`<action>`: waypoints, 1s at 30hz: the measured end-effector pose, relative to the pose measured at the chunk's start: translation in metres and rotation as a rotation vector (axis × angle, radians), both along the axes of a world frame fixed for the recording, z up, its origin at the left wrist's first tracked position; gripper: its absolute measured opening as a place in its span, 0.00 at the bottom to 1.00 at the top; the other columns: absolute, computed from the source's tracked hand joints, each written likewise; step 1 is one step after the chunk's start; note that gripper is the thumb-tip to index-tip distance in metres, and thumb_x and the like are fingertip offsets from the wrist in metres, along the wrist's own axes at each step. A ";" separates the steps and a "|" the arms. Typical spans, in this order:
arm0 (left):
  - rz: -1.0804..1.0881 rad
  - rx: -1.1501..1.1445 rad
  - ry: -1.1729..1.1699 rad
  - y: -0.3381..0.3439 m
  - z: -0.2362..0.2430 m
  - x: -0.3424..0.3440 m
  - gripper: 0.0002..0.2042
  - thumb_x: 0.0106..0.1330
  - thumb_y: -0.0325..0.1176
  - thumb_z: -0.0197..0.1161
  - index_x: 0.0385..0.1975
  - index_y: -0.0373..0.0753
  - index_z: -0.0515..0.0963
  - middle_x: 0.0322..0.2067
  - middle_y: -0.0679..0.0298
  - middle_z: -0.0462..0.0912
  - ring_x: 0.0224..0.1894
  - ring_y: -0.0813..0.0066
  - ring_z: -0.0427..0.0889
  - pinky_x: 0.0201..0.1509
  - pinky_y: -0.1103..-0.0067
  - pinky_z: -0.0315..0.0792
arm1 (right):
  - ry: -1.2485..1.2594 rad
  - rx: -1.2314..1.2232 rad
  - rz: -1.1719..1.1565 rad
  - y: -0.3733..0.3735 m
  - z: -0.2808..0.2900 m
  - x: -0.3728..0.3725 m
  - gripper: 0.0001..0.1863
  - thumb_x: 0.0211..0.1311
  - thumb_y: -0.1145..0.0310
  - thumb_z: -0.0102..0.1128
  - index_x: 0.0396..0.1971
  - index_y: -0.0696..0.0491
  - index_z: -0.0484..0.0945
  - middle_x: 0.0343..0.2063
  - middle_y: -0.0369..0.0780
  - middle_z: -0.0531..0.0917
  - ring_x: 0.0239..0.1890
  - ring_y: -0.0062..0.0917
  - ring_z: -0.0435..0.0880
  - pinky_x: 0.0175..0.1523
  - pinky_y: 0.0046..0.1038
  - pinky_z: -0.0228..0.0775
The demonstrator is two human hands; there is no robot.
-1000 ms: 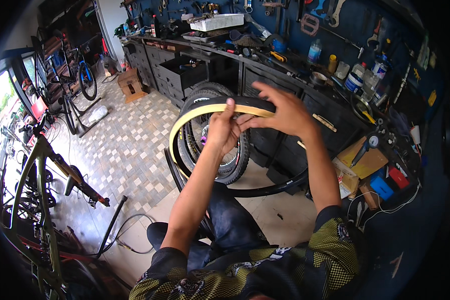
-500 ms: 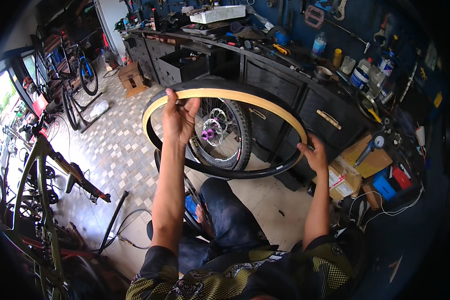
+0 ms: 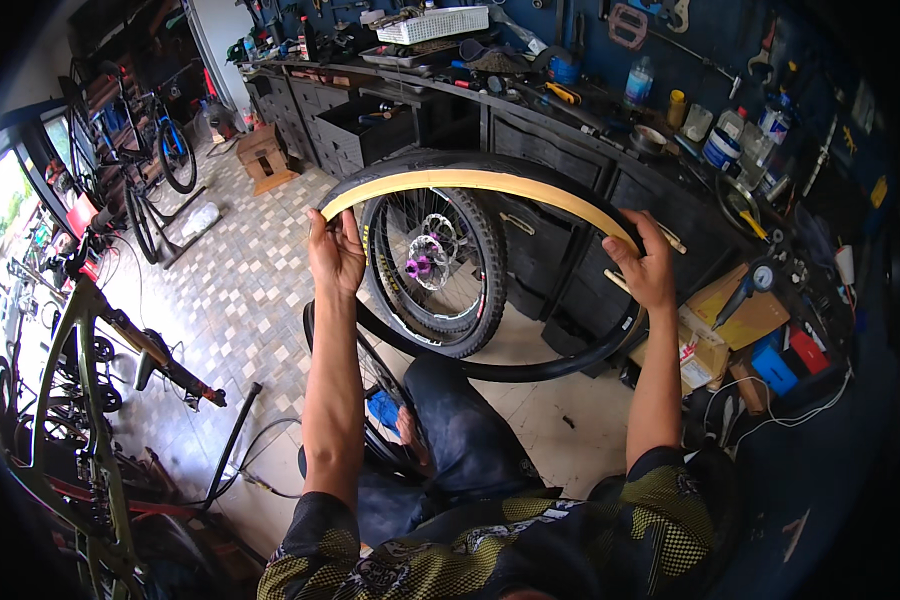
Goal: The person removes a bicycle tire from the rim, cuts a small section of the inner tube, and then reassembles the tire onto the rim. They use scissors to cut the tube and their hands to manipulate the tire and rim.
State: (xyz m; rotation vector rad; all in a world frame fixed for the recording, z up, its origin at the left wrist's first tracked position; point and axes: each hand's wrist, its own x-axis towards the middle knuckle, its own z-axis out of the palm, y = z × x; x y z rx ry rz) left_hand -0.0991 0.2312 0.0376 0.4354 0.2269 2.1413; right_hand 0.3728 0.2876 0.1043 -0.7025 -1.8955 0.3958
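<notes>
A loose bicycle tire (image 3: 482, 180) with black tread and a tan sidewall is held up in front of me. My left hand (image 3: 337, 258) grips its left side, thumb and fingers closed over the edge. At the upper right of the loop, my right hand (image 3: 646, 262) is wrapped round the tire, thumb on the inner side. The lower part of the loop hangs down as a black band. Behind it stands a knobby-tired bicycle wheel (image 3: 490, 285) with a disc rotor and purple hub. Another spoked wheel (image 3: 368, 375) is by my left leg, partly hidden by my forearm.
A dark workbench (image 3: 510, 105) with tools and bottles runs along the far side. Cardboard boxes (image 3: 705, 340) and a gauge (image 3: 760, 278) lie at right. On the left are a green bike frame (image 3: 55, 380) and a black tube (image 3: 235, 440) on the tiled floor.
My right hand has moved up along the tire and a little right. My left hand has shifted slightly left and down. The tire's lower part hangs lower, widening the loop.
</notes>
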 end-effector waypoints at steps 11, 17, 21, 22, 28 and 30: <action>-0.491 -0.076 0.471 -0.012 0.017 0.166 0.27 0.80 0.46 0.60 0.73 0.41 0.64 0.61 0.51 0.78 0.60 0.53 0.84 0.64 0.61 0.81 | -0.110 0.157 -0.021 -0.024 0.030 -0.116 0.27 0.53 0.56 0.84 0.49 0.54 0.86 0.42 0.42 0.88 0.42 0.37 0.90 0.45 0.34 0.81; -0.236 -0.046 0.356 -0.017 0.048 0.142 0.27 0.81 0.49 0.56 0.72 0.41 0.64 0.64 0.43 0.78 0.59 0.49 0.86 0.59 0.61 0.87 | -0.119 0.055 0.197 -0.013 0.023 -0.052 0.53 0.46 0.45 0.87 0.70 0.54 0.73 0.63 0.47 0.81 0.66 0.38 0.81 0.71 0.39 0.70; -0.225 0.049 0.127 -0.015 0.049 0.104 0.23 0.82 0.49 0.53 0.64 0.37 0.68 0.64 0.41 0.78 0.58 0.48 0.87 0.58 0.63 0.89 | -0.255 -0.180 0.036 -0.018 -0.038 0.028 0.54 0.49 0.44 0.86 0.72 0.57 0.70 0.64 0.48 0.80 0.68 0.39 0.78 0.73 0.38 0.68; -0.243 0.103 0.132 -0.015 0.052 0.099 0.23 0.82 0.49 0.53 0.64 0.37 0.68 0.64 0.39 0.77 0.59 0.48 0.86 0.59 0.65 0.89 | -0.271 -0.183 -0.010 -0.018 -0.060 0.038 0.51 0.51 0.46 0.85 0.70 0.57 0.71 0.61 0.47 0.82 0.65 0.38 0.80 0.70 0.37 0.70; -0.224 0.138 0.115 -0.019 0.060 0.086 0.23 0.81 0.47 0.56 0.68 0.40 0.68 0.69 0.43 0.73 0.61 0.51 0.85 0.61 0.64 0.87 | -0.105 -0.481 -0.036 0.003 -0.107 0.034 0.23 0.64 0.64 0.77 0.54 0.58 0.81 0.39 0.37 0.88 0.42 0.23 0.85 0.50 0.28 0.77; -0.190 0.143 0.137 -0.021 0.059 0.079 0.23 0.81 0.46 0.56 0.69 0.42 0.69 0.70 0.47 0.73 0.61 0.54 0.85 0.61 0.66 0.87 | -0.044 -0.479 -0.016 0.004 -0.101 0.026 0.18 0.65 0.68 0.75 0.51 0.58 0.83 0.36 0.35 0.87 0.38 0.19 0.83 0.47 0.25 0.76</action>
